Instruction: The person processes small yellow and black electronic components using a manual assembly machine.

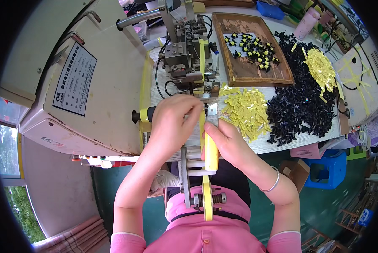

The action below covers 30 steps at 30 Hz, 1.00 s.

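My right hand (227,139) is wrapped round a knife-like tool (212,149) with a long yellow handle. Its short metal end, pierced by a small hole, points away from me toward the machine. Close beside it, my left hand (174,114) has its fingers bent in a pinch just in front of the bench machine (187,55). Whatever those fingertips hold is hidden behind the hand. A yellow tape roll (208,198) is mounted on a spindle near my waist, and its strip runs up under the tool.
Cut yellow strips (248,111) lie right of the machine, next to a heap of black plastic parts (298,109). A wooden tray (260,80) holds black-and-yellow pieces. More yellow strips (321,69) rest on the black heap. A large beige cabinet (100,88) stands left.
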Available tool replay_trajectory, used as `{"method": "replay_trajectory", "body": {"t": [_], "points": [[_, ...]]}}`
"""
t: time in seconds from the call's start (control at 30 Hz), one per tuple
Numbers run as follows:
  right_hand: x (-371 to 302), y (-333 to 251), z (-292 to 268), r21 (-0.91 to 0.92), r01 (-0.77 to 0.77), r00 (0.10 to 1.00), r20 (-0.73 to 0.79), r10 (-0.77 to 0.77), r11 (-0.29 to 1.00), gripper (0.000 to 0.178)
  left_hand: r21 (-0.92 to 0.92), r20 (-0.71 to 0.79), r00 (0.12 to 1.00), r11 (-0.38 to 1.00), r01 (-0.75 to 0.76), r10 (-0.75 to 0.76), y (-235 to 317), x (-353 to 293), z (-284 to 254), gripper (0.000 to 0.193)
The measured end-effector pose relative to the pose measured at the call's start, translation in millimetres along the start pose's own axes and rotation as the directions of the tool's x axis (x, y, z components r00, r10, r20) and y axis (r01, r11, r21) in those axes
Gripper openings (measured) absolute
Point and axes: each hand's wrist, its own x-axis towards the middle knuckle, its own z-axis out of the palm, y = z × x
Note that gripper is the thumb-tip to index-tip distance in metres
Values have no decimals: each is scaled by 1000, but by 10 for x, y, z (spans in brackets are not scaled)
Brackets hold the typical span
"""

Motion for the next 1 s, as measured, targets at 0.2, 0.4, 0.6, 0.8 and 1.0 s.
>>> {"method": "replay_trajectory", "body": {"t": [0.2, 0.4, 0.6, 0.8, 1.0], "points": [[24, -76, 0, 64, -82, 996, 21, 81, 995, 31, 93, 141, 989, 995, 23, -36, 32, 64, -7, 9], [162, -117, -20, 242, -30, 996, -80, 51, 970, 29, 157, 69, 997, 986, -48, 37, 23, 117, 105, 10], [87, -284, -344, 260, 157, 982, -142, -123, 953, 25, 139, 84, 996, 989, -48, 36, 65, 267, 130, 10], [48, -53, -534, -542, 303, 871, -177, -459, 784, 16, 101, -71, 993, 991, -85, 92, 146, 431, 79, 12], [30, 131, -606, -870, 271, 758, -70, -649, 411, 16, 164, -100, 989, 982, -89, 106, 19, -91, -171, 12]]}}
